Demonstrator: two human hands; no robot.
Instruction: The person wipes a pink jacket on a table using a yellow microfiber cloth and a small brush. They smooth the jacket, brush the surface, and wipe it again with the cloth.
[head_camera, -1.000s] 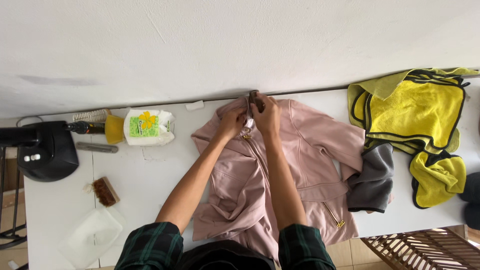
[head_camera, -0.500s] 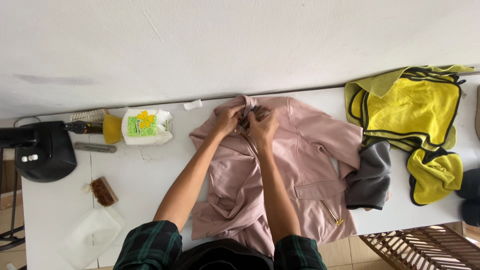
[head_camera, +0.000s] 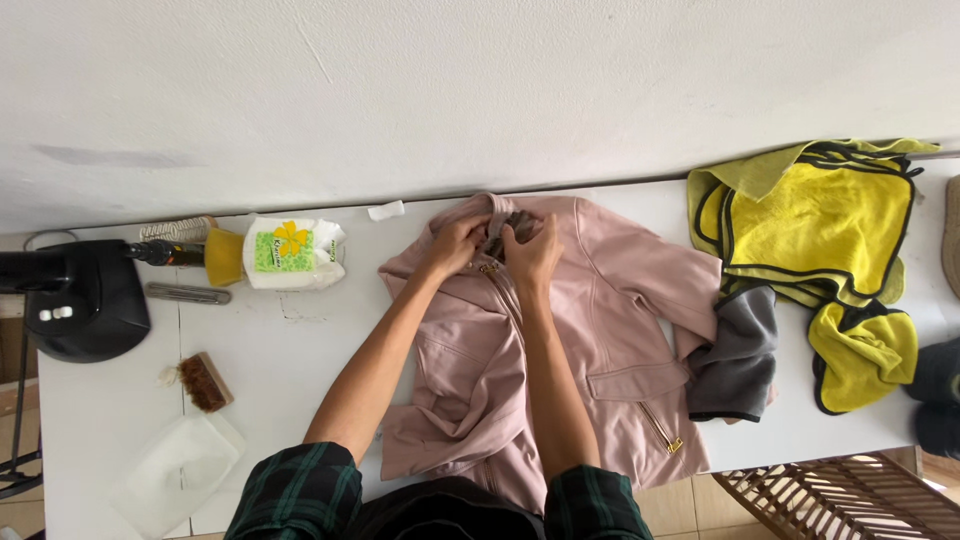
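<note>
At the left end of the white table (head_camera: 300, 350) sit a black machine (head_camera: 75, 300), a small brush (head_camera: 203, 382) and a white packet (head_camera: 293, 253), all well apart from the pink jacket (head_camera: 600, 330), which lies flat on its back in the middle with its collar toward the wall. The left hand (head_camera: 455, 243) and the right hand (head_camera: 532, 250) are both closed on the collar at the top of the zip, fingers pinching the fabric either side. The jacket looks soft, limp and light, likely to slump unless held at collar, shoulders or hem; grey (head_camera: 738, 355) and yellow cloths (head_camera: 815, 225) lie to its right.
</note>
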